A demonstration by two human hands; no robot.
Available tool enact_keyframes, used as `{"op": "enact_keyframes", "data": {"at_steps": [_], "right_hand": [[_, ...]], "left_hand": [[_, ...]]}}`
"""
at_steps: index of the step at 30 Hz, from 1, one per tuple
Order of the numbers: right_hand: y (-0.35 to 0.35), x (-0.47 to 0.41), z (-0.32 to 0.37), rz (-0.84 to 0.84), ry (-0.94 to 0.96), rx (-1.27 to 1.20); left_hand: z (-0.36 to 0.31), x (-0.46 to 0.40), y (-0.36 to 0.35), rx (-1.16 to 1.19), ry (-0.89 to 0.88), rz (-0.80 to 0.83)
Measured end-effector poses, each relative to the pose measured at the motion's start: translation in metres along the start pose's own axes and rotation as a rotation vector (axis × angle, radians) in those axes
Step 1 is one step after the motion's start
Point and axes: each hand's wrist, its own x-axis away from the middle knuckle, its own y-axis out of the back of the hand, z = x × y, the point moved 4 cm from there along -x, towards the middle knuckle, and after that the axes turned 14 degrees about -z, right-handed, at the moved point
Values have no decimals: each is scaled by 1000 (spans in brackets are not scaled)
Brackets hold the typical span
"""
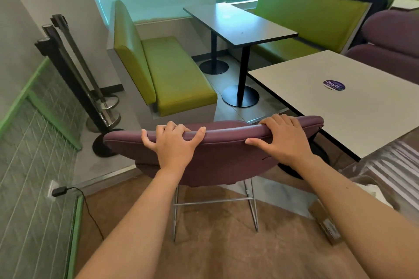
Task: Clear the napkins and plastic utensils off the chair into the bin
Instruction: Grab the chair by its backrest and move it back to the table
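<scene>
We have both hands on the purple chair, gripping the top edge of its backrest: left hand with fingers curled over the rim and thumb spread along it, right hand the same, just beside the white table that the chair's right end almost touches. We see only the chair's back; the seat is hidden, so no napkins, utensils or bin in view. Risk: pull it out too fast or tilt it and whatever sits on the seat slides to the floor; the right end may catch the table edge.
</scene>
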Motion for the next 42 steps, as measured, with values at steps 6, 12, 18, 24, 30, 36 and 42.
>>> {"op": "enact_keyframes", "data": {"at_steps": [6,12,18,24,30,36,42], "right_hand": [[11,19,17,-46,-23,56],[29,52,55,-129,-91,134],[43,78,111,-214,-183,207],[38,82,161,-237,-277,298],[17,63,198,-171,-345,399],[14,53,207,-115,-384,413],[18,55,204,-58,-397,333]], "left_hand": [[11,1,5,81,-53,-17],[38,2,17,147,-143,4],[70,-13,23,211,-237,63],[98,-44,19,266,-320,154],[117,-84,-4,287,-364,244],[122,-85,-5,309,-265,212],[111,-52,5,335,77,257]]}}
